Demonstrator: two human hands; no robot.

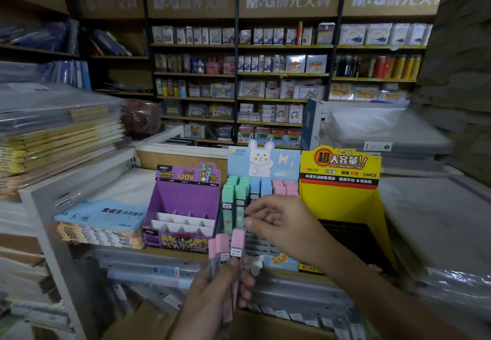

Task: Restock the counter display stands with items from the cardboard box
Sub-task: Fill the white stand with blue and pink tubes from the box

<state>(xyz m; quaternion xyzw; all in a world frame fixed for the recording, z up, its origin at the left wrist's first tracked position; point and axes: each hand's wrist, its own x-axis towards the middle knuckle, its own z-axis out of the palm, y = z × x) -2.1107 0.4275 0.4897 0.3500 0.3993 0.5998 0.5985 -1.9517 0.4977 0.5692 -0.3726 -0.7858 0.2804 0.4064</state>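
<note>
Nearest us, low in view, is the open cardboard box [265,319]. Just above it our left hand [218,294] grips a small bunch of pink-capped lead cases [237,244], held upright. Our right hand [279,220] hovers with curled fingers over the front of the bunny display stand [265,161]; we cannot tell whether it pinches anything. That stand's pastel cases [255,185] sit between the purple stand [183,201] and the yellow stand [342,196]. Stocked wall shelves [284,74] lie beyond.
</note>
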